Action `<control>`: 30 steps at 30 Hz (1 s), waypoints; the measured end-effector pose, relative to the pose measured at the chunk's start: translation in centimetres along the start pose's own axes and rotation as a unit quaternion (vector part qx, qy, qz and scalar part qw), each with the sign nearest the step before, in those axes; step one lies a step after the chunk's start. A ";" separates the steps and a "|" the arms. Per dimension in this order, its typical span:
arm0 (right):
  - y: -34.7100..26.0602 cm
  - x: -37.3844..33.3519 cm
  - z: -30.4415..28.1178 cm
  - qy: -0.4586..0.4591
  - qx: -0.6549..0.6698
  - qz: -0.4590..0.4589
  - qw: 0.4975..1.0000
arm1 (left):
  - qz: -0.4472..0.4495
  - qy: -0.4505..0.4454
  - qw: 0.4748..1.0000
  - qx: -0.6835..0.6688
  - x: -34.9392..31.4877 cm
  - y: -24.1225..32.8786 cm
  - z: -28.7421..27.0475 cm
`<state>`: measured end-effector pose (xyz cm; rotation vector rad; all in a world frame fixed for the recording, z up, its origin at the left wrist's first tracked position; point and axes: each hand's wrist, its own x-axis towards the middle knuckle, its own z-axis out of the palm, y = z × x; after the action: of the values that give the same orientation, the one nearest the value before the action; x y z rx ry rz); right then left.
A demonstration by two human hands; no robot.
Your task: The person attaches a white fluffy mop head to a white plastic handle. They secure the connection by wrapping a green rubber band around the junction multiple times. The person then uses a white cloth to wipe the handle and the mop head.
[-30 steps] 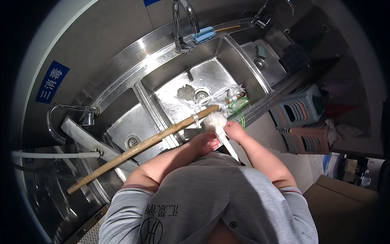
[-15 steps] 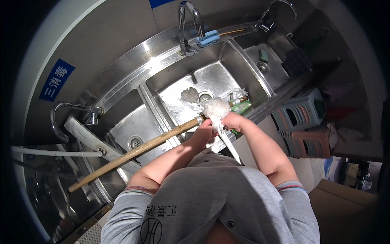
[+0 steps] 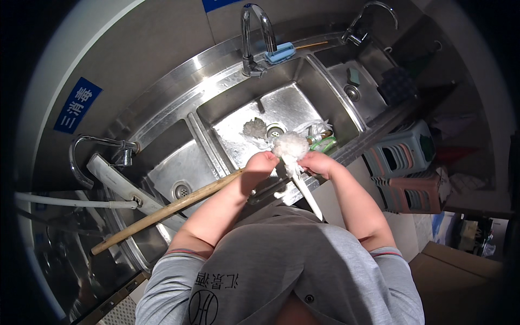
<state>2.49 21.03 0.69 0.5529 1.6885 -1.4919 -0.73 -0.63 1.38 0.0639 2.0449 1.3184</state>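
A white, fluffy scrubbing ball sits at the top of a long white handle, with crumpled white wrapping around the neck between them. The handle slants down toward my body. Left of the neck, my left hand is closed in a pinch; what its fingertips hold is too small to make out. From the other side, my right hand pinches at the wrapping. A long wooden pole lies across the left sinks, its upper end hidden behind my left wrist.
A grey scouring ball lies in the middle sink, near clear plastic and a green item. A tap rises behind, next to a blue brush. Stacked blue and pink stools and a cardboard box stand right.
My left hand has drawn away from the wrapped neck, up and to the left, now covering the pole's upper end. My right hand has shifted slightly right.
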 end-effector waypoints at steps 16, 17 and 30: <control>-6.2 -5.6 1.9 0.101 -0.486 -0.206 0.843 | 0.097 -0.073 0.960 0.250 -0.5 6.4 0.7; -6.5 -5.8 2.1 0.077 -0.491 -0.199 0.844 | 0.087 -0.083 0.962 0.247 -0.4 7.3 0.5; -5.3 -5.6 1.2 0.167 -0.371 -0.155 0.900 | 0.011 -0.010 0.977 -0.211 -1.3 4.4 4.6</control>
<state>2.05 19.75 8.37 0.1208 2.5202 -0.8459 1.51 4.61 4.49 -0.0920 1.7112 1.7283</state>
